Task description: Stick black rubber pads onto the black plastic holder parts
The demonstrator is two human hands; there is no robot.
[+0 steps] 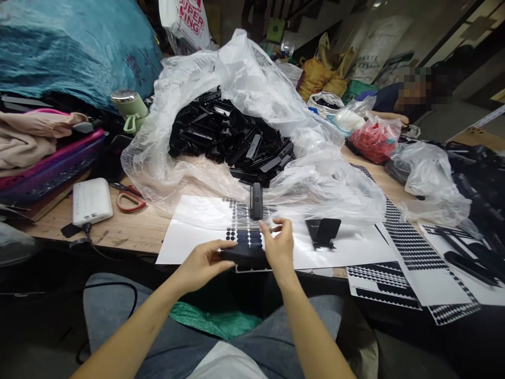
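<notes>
Between my two hands, low over the table's front edge, is a flat black plastic part [245, 256]. My left hand [209, 258] pinches its left end between thumb and fingers. At its right end is my right hand [279, 242], thumb and fingers curled; whether it grips the part or holds some small thing is hard to make out. Beneath lies a white sheet with dark round stickers [249, 238]. Just beyond my hands another black part [256, 201] stands on the sheet. To the right a black folding stand [324, 232] sits upright on white paper.
A clear plastic bag [315, 179] full of black parts [221, 131] spreads across the middle. On the left are a white power bank [92, 201], red-handled scissors [131, 202] and a green cup [129, 108]. Sticker sheets [418, 252] overlap at the right. A person [410, 100] sits beyond.
</notes>
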